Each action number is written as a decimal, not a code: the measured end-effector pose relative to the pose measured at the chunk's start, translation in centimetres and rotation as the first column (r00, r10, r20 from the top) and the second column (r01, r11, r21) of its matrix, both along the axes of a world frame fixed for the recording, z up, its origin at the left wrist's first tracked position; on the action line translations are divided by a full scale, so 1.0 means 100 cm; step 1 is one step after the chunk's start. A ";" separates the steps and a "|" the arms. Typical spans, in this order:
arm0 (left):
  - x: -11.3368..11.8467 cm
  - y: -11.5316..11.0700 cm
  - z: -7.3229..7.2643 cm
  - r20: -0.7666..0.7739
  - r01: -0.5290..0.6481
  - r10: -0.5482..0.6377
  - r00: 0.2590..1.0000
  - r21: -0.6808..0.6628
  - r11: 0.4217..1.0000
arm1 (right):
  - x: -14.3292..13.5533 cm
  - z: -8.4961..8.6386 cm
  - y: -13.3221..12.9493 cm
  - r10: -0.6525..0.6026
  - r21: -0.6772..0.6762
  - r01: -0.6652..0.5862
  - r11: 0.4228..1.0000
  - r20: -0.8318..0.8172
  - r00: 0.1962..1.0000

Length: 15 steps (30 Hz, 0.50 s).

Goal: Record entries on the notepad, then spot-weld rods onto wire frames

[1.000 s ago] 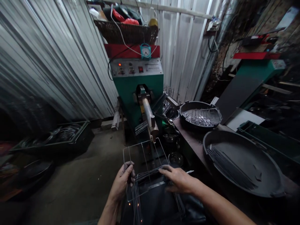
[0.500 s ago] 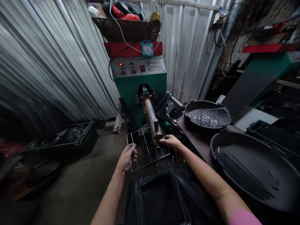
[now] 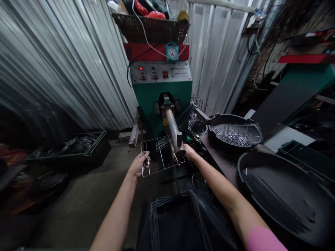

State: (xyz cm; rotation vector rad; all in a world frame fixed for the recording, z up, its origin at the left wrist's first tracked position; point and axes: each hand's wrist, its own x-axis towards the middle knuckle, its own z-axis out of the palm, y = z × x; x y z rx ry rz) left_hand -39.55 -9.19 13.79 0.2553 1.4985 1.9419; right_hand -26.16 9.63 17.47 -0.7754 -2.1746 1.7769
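My left hand point(image 3: 139, 164) is closed on the left side of a rectangular wire frame point(image 3: 163, 169) with crossbars. The frame lies under the round metal arm point(image 3: 172, 125) of a green spot welder point(image 3: 149, 99), its right part beneath the arm's tip. My right hand point(image 3: 190, 153) is beside that tip at the frame's right end; its fingers look pinched together, but the arm's end partly hides them. Several loose wires point(image 3: 162, 143) show behind the frame. Nearer me, a stack of rectangular wire frames point(image 3: 155, 223) rests on dark cloth.
To the right stand a round pan point(image 3: 222, 143) of short wire pieces and a larger pan point(image 3: 282, 167) with long dark rods. A green bin point(image 3: 104, 148) of wire parts sits on the floor at left. A basket point(image 3: 149, 29) and a blue clock point(image 3: 172, 52) top the welder.
The wire frame and both hands have moved further in toward the welder. My right hand has gone partly behind the arm's tip. The whole view has shifted slightly.
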 end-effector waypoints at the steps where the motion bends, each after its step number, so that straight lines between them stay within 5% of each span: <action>1: -0.001 0.001 -0.001 0.001 -0.001 0.001 1.000 -0.005 1.000 | -0.002 0.000 0.001 0.001 0.007 -0.001 1.000 0.007 1.000; 11: 0.003 -0.003 0.002 -0.035 0.018 -0.018 0.999 -0.020 1.000 | 0.000 -0.003 0.006 -0.013 -0.013 0.014 1.000 0.064 0.998; 15: 0.017 -0.005 -0.010 -0.017 0.068 -0.068 0.998 -0.017 0.998 | 0.019 -0.015 0.014 -0.013 -0.064 0.019 0.998 0.091 0.996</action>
